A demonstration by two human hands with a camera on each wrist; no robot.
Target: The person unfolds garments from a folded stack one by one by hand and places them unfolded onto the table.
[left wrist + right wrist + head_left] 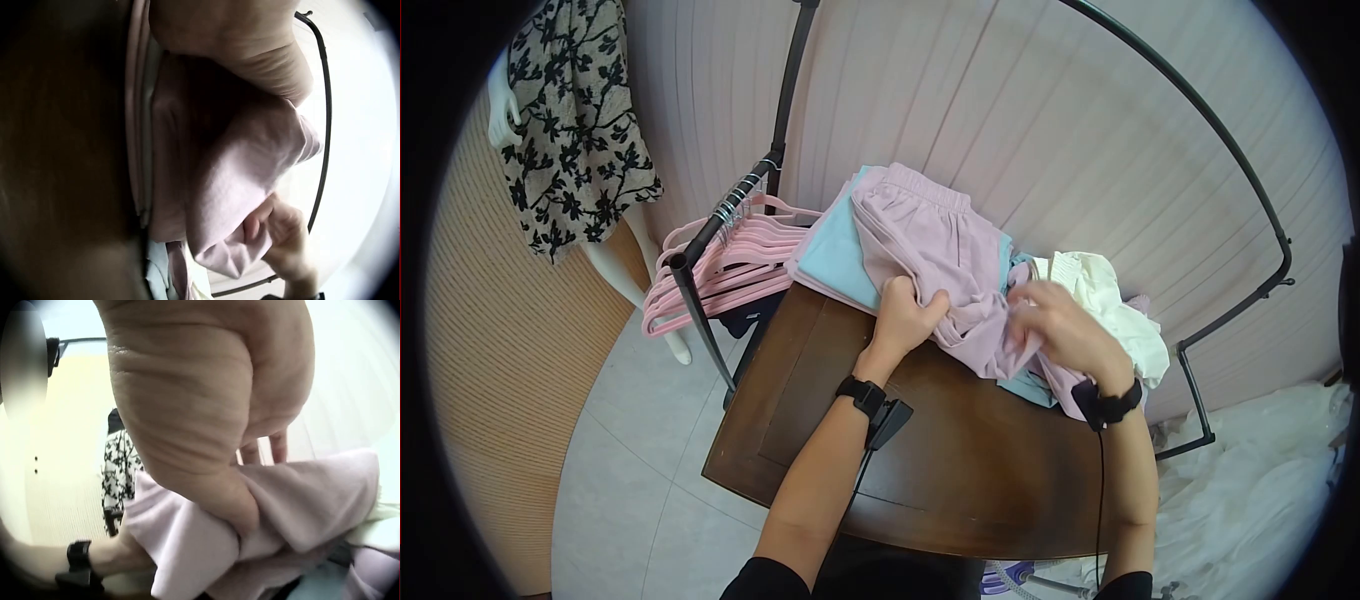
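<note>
On the dark wooden counter, far edge: pile of clothes. Left hand grips a fold of the lilac garment, fingers curled into the cloth. Right hand pinches the same garment's lower edge, just beside the white garment. Light-blue cloth underneath. Pink hangers on rack, left.

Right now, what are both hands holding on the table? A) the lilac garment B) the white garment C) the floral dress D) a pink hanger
A: in the head view the left hand and the right hand each have a grip on the lilac garment bunched between them, while the pink hangers hang untouched on the rack.
</note>
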